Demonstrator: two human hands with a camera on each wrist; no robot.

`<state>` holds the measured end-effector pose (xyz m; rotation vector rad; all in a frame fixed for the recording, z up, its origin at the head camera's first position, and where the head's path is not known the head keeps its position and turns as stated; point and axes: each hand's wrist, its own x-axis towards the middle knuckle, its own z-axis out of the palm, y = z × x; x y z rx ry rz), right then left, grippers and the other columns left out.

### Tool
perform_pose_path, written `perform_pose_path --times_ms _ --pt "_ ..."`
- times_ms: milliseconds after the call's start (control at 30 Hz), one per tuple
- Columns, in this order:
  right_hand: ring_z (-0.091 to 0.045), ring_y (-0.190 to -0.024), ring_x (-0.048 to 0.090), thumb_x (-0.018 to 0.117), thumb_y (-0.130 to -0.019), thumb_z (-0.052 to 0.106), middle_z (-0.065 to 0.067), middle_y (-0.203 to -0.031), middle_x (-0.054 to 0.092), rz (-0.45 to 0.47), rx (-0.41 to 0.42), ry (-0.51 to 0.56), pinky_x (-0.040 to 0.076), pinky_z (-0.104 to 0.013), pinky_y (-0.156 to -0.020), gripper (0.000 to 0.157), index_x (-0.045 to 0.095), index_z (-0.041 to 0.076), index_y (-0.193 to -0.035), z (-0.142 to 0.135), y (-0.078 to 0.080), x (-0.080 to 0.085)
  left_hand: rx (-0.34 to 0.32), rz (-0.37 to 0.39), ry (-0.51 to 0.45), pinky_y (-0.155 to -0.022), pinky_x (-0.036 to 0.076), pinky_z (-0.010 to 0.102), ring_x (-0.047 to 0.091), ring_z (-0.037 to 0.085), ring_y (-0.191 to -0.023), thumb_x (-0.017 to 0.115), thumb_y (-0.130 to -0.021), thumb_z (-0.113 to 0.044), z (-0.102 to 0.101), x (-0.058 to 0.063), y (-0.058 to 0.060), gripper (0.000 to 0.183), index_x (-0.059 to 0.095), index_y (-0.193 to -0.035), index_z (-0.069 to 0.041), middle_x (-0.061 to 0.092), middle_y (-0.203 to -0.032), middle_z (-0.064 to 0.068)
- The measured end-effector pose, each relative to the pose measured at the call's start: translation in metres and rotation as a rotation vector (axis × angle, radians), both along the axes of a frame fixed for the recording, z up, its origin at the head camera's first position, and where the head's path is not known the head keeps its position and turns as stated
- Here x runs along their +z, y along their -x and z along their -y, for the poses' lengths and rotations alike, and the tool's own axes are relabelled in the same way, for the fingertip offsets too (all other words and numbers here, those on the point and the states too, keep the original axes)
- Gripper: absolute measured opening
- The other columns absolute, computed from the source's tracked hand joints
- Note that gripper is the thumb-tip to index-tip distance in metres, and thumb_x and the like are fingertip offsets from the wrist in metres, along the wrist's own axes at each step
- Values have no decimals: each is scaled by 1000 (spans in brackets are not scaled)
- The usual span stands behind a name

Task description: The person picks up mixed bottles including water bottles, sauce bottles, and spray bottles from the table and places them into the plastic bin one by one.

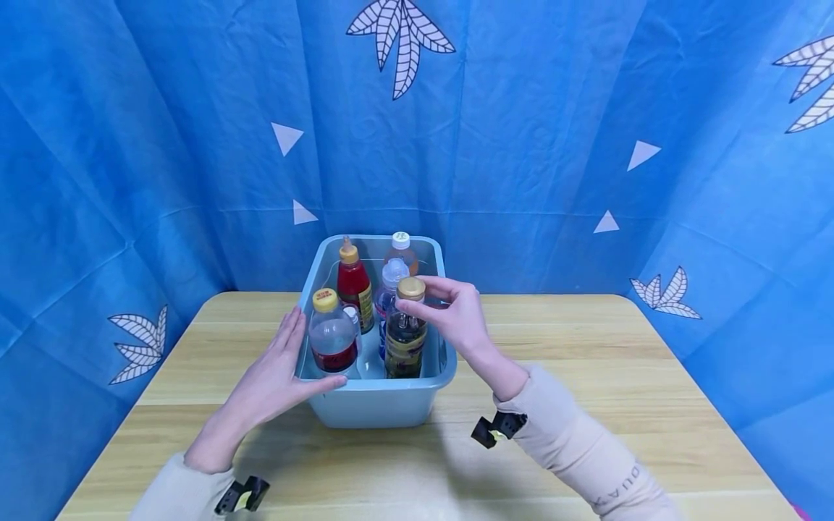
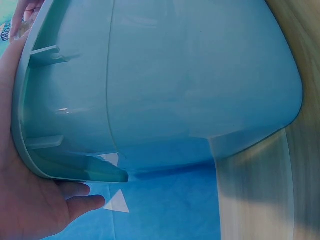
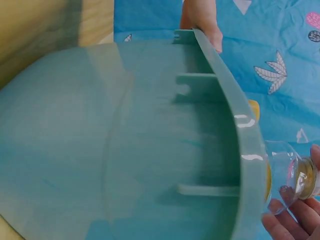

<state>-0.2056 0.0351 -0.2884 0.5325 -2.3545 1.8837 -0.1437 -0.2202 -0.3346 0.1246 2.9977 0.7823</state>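
A light blue plastic bin (image 1: pixel 384 405) holds several upright bottles. My right hand (image 1: pixel 459 318) pinches the neck of a clear bottle with a gold cap and dark contents (image 1: pixel 404 354), at the bin's front right. In the right wrist view its fingertips (image 3: pixel 285 225) lie beside the bottle's clear shoulder (image 3: pixel 281 165). My left hand (image 1: pixel 270 376) rests along the bin's left rim, fingers straight and thumb over the front edge. Nearest to it inside is a yellow-capped bottle (image 1: pixel 334 336) with a red label.
Behind stand a red sauce bottle (image 1: pixel 353 286) with a nozzle and a white-capped bottle (image 1: pixel 400 253). A clear-capped bottle (image 1: pixel 394 275) is next to the gold-capped one. The bin is on a wooden table (image 1: pixel 560 405), with a blue patterned curtain (image 1: pixel 521 145) behind.
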Motion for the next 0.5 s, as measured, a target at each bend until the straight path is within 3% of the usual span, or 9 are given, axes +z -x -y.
perform_pose_path --times_ms 233,500 --pt "-15 -90 61 76 -69 25 -3 -96 67 50 3 65 50 -32 -76 39 67 10 -103 2 0 -13 -2 -13 1 -90 25 64 5 39 -131 55 -61 -74 0 -1 1 120 -3 -142 -8 -4 -147 15" --pt "-17 -90 62 77 -68 28 -2 -96 67 54 -14 52 50 -31 -74 39 68 12 -102 6 3 -27 -2 -17 1 -90 25 64 5 38 -131 60 -64 -68 -1 -1 0 116 -2 -142 -8 -3 -147 16"
